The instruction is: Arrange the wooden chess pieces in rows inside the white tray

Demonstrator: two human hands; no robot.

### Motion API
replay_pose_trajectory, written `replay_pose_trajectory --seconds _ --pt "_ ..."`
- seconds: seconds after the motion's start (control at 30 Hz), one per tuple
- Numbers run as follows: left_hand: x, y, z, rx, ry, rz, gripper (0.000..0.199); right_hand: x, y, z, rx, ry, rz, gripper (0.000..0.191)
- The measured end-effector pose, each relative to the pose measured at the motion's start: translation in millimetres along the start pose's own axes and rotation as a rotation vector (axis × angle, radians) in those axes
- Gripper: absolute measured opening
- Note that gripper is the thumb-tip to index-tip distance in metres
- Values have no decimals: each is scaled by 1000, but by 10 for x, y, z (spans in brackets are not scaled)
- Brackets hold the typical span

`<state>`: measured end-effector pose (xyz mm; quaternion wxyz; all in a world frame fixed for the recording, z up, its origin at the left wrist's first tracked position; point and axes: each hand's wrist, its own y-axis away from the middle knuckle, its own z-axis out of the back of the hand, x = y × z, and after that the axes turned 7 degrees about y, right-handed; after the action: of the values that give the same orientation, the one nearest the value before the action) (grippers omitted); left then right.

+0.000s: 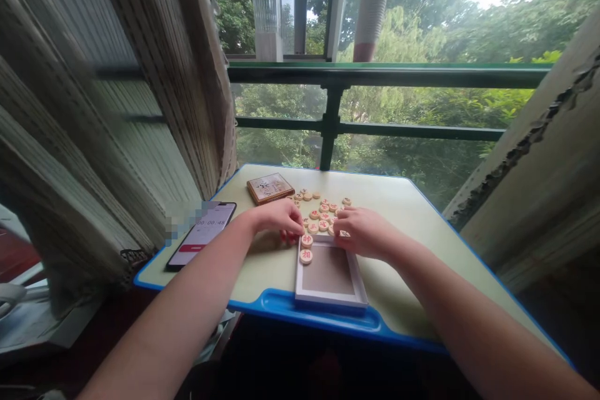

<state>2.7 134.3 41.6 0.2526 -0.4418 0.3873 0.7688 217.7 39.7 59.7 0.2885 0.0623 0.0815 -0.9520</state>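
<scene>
A shallow white box [362, 290] stands open at the table's front edge. Two round Chinese chess pieces with red characters lie along its left side: an upper piece [307, 241] and a lower piece [306, 256]. My left hand [280, 217] is closed, its fingers curled and the fingertips right by the upper piece; whether they hold anything is hidden. My right hand [363, 232] is closed over the box's far right corner, with a dark-marked chess piece [344, 234] showing under its fingers. Several loose chess pieces [323, 225] lie scattered beyond the box, between my hands.
A brown box lid [270, 188] with a picture lies at the back left. Left of my forearm is a phone [201, 234] with a running timer. The pale table [398, 300] has a blue rim and a front groove. Curtains hang on both sides; a green railing [375, 77] stands behind.
</scene>
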Motion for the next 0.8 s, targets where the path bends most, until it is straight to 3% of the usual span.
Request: replay_pose_trajectory --seconds 0.1,0.2,0.3,0.47,0.67,0.8 --pt "14 -8 21 -24 7 -29 27 -60 -18 -54 -64 -9 -40 14" --pt "23 -43 38 -261 -34 -155 29 -198 -47 -158 -191 11 -209 23" --pt "42 -117 39 -465 -169 -313 30 -327 -61 -247 -171 -50 -251 22" --pt "82 -262 10 -458 -417 -409 23 -342 -62 -268 -45 -201 -236 20" --pt "115 -348 -33 -525 -485 -490 23 -319 -81 -245 -30 -115 -258 21" --pt "117 -376 -24 -484 -585 -548 22 -338 -81 -257 8 -97 -231 20"
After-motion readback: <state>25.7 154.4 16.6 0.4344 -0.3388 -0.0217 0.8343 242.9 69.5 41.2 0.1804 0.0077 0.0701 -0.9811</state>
